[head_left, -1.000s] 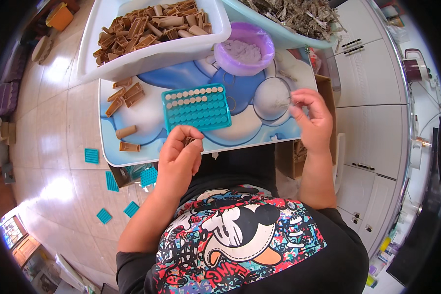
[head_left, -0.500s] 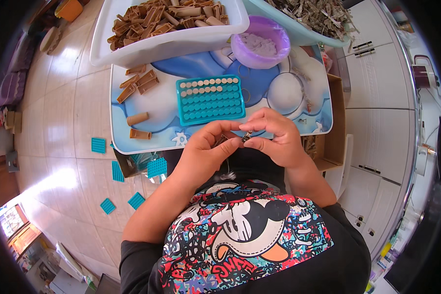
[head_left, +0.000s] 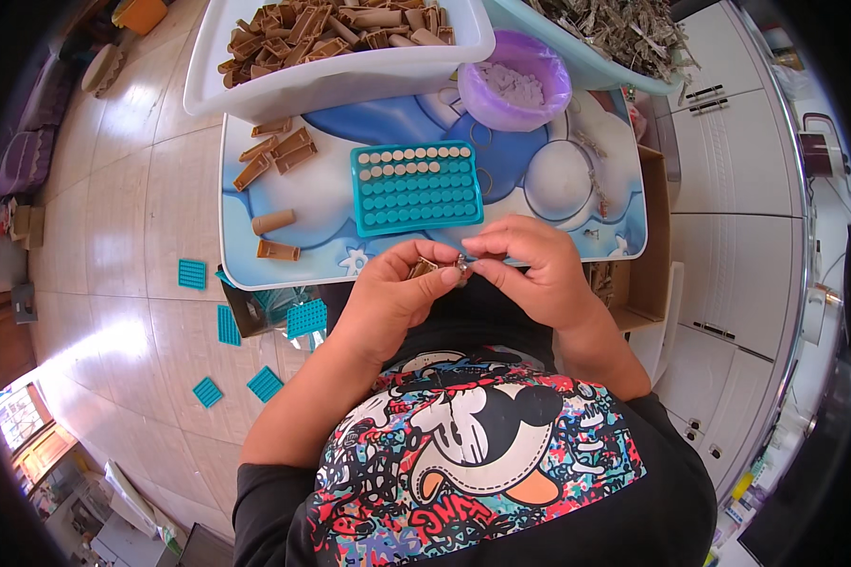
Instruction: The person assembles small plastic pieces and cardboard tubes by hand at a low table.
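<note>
Both hands meet over the table's front edge. My left hand is closed around a small brown plastic casing, mostly hidden by the fingers. At its thumb tip sits a small shiny metal part. Thumb and forefinger of my right hand pinch at that metal part; how it joins the casing cannot be made out. Just beyond the hands lies a teal tray with rows of round cups. Pale round discs fill its far row and most of the second.
Loose brown casings lie on the table's left side. Behind stand a white bin of brown casings, a purple-lined bowl of greyish powder, and a pale teal basin of metal pieces. Several teal trays lie on the floor.
My right fingers have come lower and closer together at the metal part. The brown casing in my left hand shows more plainly. The whole view has shifted slightly.
</note>
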The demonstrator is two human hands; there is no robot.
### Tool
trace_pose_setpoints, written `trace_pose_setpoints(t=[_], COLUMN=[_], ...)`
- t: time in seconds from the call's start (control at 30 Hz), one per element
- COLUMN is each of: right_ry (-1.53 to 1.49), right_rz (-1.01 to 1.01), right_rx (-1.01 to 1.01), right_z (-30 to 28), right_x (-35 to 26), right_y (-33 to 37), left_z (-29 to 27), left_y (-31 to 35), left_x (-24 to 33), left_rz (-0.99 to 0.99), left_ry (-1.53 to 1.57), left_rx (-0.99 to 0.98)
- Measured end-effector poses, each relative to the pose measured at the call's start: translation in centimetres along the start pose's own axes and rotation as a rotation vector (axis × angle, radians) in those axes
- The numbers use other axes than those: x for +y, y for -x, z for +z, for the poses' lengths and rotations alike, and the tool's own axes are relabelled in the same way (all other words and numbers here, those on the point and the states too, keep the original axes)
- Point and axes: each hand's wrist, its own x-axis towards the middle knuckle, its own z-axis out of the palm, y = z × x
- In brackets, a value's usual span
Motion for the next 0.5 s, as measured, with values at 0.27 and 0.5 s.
trace_pose_setpoints(t=[0.27,0.5], right_ry=[0.165,0.059], right_rz=[-0.123,-0.052], right_rx=[0.011,0.080], right_z=[0.5,0.4], right_x=[-0.5,-0.2], right_y=[-0.2,0.1], left_z=[0.7,1.4], left_y=[0.8,1.5], left_x=[0.0,0.2], left_rz=[0.226,0.430], left_ry=[-0.318,-0.748], left_rx=[0.056,0.172])
